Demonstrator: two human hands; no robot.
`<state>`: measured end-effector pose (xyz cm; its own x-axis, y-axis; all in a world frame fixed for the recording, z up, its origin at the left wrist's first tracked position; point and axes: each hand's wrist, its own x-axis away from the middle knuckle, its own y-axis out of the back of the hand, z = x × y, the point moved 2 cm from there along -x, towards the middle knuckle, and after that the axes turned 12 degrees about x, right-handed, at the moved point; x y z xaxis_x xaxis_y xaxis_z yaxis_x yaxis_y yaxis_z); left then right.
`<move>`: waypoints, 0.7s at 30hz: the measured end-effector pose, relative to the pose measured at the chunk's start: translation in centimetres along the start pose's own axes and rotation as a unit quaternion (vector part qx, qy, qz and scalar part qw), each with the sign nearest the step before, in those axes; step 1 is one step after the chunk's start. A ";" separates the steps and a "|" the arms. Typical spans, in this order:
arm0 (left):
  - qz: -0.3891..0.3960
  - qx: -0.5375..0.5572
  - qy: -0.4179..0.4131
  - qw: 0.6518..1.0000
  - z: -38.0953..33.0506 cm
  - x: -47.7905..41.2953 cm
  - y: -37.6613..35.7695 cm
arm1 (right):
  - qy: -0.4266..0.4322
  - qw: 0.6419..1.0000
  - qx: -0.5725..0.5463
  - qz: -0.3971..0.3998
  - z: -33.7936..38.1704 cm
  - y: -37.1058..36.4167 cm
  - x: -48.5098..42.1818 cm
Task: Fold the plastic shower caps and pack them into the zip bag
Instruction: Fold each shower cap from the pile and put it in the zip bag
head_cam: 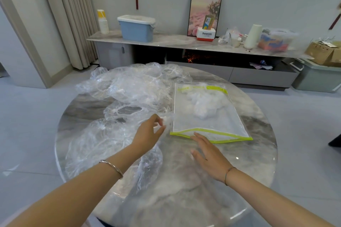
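1. Zip bag [206, 116] position decides the coming move. It lies flat on the right half of the round surface [175, 190], its long axis running from the near edge toward the far edge. Its green-lined mouth faces the near edge, towards the person.
2. That mouth sits just to the right of the left hand [148, 135] and slightly nearer the person than its fingertips. The left hand would therefore have to go right and a little back to reach the opening.
3. The left hand's grip is closed to a pinch: thumb and curled fingers appear to hold a small folded cap [164, 122], a whitish wad of clear film right beside the bag's left edge. How tightly it is folded cannot be told.
4. The left forearm reaches in from the near-left edge, wrist straight and palm turned towards the bag.
5. The right hand [210, 155] is the nearer one to the mouth. It is flat and spread, holding nothing, with its fingers [198, 137] touching the green lip, probably to steady or open it.
6. A white wad [201, 103] already lies inside the bag, towards its far end.
7. Loose shower caps [129, 86] are heaped along the left and far-left parts of the surface, so plenty seems to remain.
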<state>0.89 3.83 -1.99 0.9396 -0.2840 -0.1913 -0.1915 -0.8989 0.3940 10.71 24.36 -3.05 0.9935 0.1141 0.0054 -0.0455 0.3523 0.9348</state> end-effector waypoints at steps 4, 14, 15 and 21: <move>0.144 -0.009 -0.087 0.986 -1.8 2.8 -1.7 | 0.060 0.990 0.034 -0.122 0.1 1.3 0.0; 0.298 -0.278 -0.152 0.901 0.2 6.3 -2.2 | 0.121 0.962 0.199 -0.140 -2.8 0.1 1.2; 0.279 -0.282 -0.138 0.907 0.6 6.3 -1.9 | 0.118 0.969 0.183 -0.118 -2.7 0.0 1.5; 0.244 -0.279 -0.129 0.920 1.1 7.9 -2.9 | 0.077 0.995 0.042 -0.050 -1.4 -0.5 2.9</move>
<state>8.61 3.85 -5.69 0.6672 -0.7433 -0.0480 -0.3303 -0.3529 0.8754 13.49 25.78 -4.01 0.9647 0.2248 -0.1371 0.0677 0.2917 0.9541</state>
